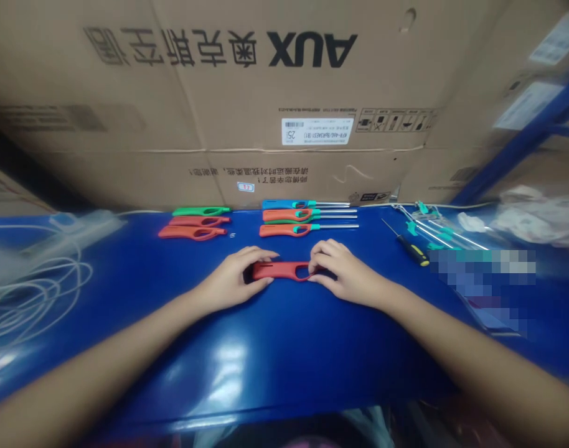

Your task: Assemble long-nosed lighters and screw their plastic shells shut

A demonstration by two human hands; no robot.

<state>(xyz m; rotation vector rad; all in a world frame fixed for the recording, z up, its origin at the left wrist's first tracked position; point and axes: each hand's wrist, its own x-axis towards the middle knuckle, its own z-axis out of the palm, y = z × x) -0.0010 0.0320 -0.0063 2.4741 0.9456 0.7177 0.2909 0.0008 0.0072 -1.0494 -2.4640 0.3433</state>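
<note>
A red plastic lighter handle shell (282,270) lies flat on the blue table (247,361) between my hands. My left hand (233,280) curls round its left end, fingers closed on it. On its right end my right hand (345,274) pinches with fingertips by the finger hole. Behind, at the left, lie three empty shells: a green one (201,211) and two orange-red ones (193,233). At the back centre lie three assembled lighters (307,229) with metal tubes pointing right.
A large brown cardboard box (247,93) stands along the table's back edge. A black-and-yellow screwdriver (408,244) and loose metal tubes with teal fittings (434,230) lie at the right. Coiled clear tubing (27,292) sits at the left. Plastic bags (541,218) are at the far right.
</note>
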